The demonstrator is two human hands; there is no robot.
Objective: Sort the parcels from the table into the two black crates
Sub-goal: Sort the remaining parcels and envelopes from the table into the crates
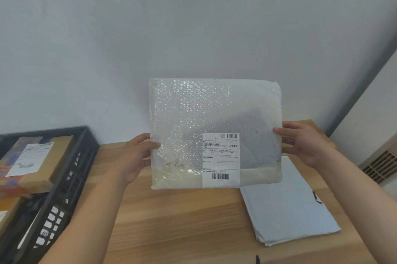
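- Far left we see a black crate (64, 195) with a labelled cardboard box (43, 162) lying in it.
- Our left hand (137, 156) grips the left edge of the bubble-wrap parcel (193, 117), thumb on its front.
- The parcel is held upright above the desk (182, 220), white label (220, 160) facing us.
- Our right hand (300, 145) grips its right edge; the hands are well apart.
- Below, a pale blue mailer (287, 210) lies flat on the desk.

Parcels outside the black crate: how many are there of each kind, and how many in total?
Bubble-wrap parcel, held up in the air: 1
Pale blue mailer, flat on the wooden table: 1
Total: 2
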